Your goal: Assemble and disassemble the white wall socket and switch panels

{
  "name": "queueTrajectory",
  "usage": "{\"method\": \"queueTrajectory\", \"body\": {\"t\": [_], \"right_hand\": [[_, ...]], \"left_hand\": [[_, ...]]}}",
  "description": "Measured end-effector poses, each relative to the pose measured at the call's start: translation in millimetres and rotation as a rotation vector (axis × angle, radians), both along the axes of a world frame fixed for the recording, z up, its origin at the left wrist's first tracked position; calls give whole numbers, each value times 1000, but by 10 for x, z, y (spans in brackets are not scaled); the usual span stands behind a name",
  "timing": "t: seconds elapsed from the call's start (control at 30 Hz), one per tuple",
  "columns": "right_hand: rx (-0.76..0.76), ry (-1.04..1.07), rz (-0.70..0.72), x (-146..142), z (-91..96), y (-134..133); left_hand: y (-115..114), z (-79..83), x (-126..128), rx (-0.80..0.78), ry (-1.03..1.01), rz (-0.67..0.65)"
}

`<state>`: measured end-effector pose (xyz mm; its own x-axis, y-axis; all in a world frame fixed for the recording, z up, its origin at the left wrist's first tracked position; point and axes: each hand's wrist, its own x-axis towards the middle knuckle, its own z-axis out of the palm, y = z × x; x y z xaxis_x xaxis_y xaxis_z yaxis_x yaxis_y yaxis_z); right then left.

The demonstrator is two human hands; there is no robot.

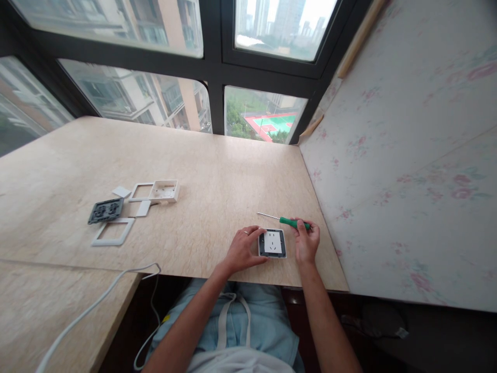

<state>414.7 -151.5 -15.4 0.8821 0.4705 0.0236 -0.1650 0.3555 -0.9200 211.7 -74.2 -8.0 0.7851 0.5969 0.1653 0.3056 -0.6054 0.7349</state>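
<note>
A wall socket [273,242] with a white face and dark grey surround lies face up near the front edge of the counter. My left hand [244,248] grips it from the left side, thumb at its near edge and fingers at its far edge. In my right hand [306,241] is a screwdriver [289,221], held by its green handle. Its thin metal shaft points left, above the far side of the socket and apart from it.
On the left of the stone counter [217,171] lie a white back box [166,191], white frames [116,241], a dark grey socket part [105,210] and small white plates [143,208]. A white cable [93,300] crosses the front left edge. Windows stand behind; a papered wall [407,181] bounds the right.
</note>
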Motion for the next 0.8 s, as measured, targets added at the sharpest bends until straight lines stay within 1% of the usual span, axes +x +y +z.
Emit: {"method": "queueTrajectory", "body": {"t": [0.6, 0.8], "right_hand": [[-15, -24, 11, -17, -8, -8], [-70, -67, 1, -21, -52, 0]], "left_hand": [[12, 19, -2, -23, -24, -4], [12, 23, -5, -23, -14, -7]]}}
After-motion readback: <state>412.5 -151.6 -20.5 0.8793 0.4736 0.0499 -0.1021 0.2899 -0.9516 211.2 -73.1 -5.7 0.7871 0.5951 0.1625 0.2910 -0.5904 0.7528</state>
